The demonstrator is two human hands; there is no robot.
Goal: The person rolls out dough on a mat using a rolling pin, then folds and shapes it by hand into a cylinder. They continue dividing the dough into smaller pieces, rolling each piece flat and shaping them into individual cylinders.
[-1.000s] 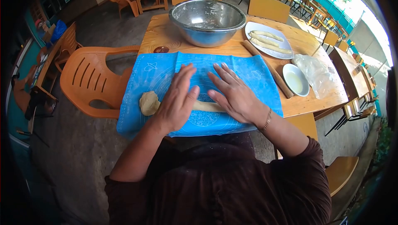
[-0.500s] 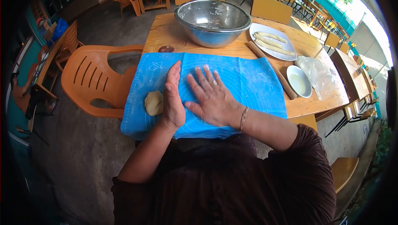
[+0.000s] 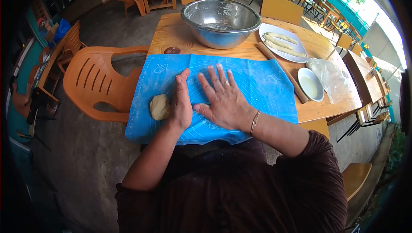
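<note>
A blue baking mat (image 3: 266, 104) with printed circles lies on the wooden table's near side. My left hand (image 3: 181, 102) is held on edge over it, fingers together and stretched out, holding nothing. Just left of that hand sits a round lump of pale dough (image 3: 160, 107). My right hand (image 3: 223, 98), with a ring on one finger, is palm down over the mat's middle, its fingers spread. Nothing shows in it, though the space under the palm is hidden.
Beyond the mat stands a steel bowl (image 3: 221, 22). To its right are a white plate (image 3: 296, 35) with dough strips, a rolling pin (image 3: 283, 73), a small bowl of liquid (image 3: 310, 84) and a plastic bag (image 3: 330, 78). An orange chair (image 3: 98, 80) stands left.
My right hand has shifted slightly right. My left hand has turned a little and its fingertips are slightly lower in view.
</note>
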